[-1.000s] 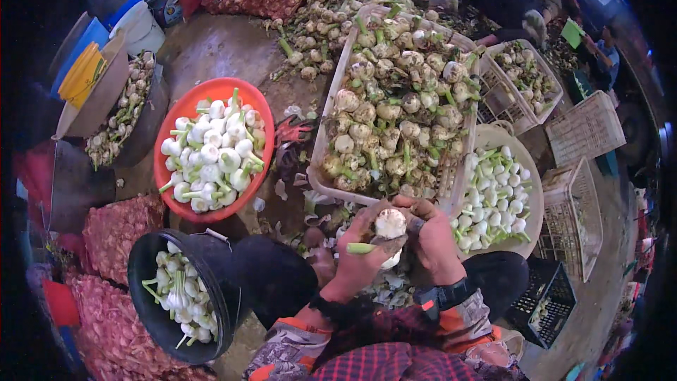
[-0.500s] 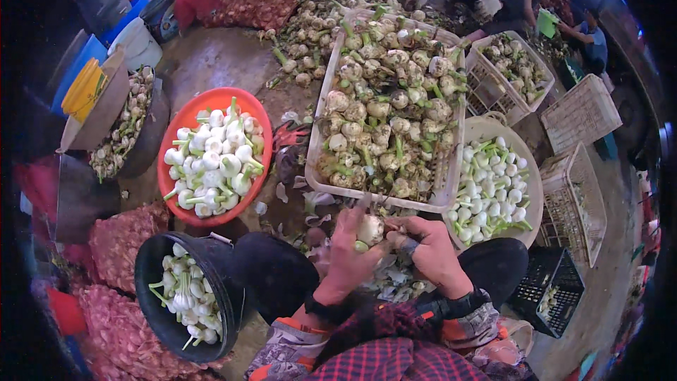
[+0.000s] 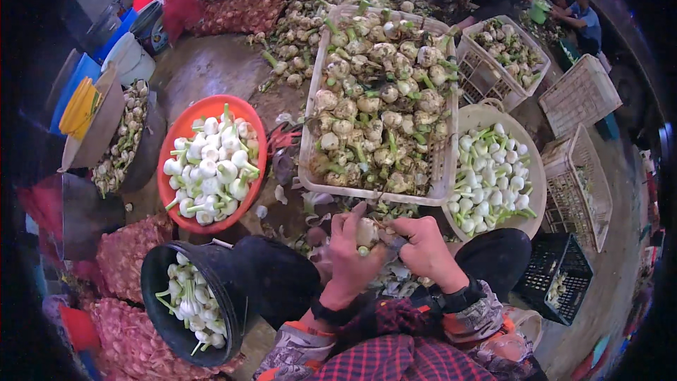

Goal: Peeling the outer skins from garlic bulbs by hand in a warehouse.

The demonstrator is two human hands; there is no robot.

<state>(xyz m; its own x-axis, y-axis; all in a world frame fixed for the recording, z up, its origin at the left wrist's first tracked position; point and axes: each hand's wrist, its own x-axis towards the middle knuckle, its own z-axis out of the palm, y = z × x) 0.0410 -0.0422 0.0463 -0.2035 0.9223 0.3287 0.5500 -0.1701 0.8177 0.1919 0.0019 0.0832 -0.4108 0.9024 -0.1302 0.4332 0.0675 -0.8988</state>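
Observation:
Just above my lap, my left hand (image 3: pixel 348 254) is wrapped round a garlic bulb (image 3: pixel 367 233). Close against the bulb's right side, my right hand (image 3: pixel 427 248) is closed, its thumb and forefinger at the bulb. A small greyish piece shows by the right thumb; I cannot make out what it is. Straight ahead stands a pale plastic crate (image 3: pixel 374 193) heaped with dirty, unpeeled garlic. Peeled white garlic with green stems fills an orange-red basin (image 3: pixel 261 162) at the left, a beige round basket (image 3: pixel 539 190) at the right, and a black bucket (image 3: pixel 233 275) by my left leg.
Loose peelings (image 3: pixel 395 276) litter the floor between my knees. Red net sacks (image 3: pixel 134 254) lie at the left, more at the back. Crates (image 3: pixel 582 92) and a black crate (image 3: pixel 564 275) stand at the right. Another person (image 3: pixel 587 25) works at the far right.
The whole view has shifted slightly. Both hands stay at the bulb, which has turned a little, and the right hand's fingers have moved slightly.

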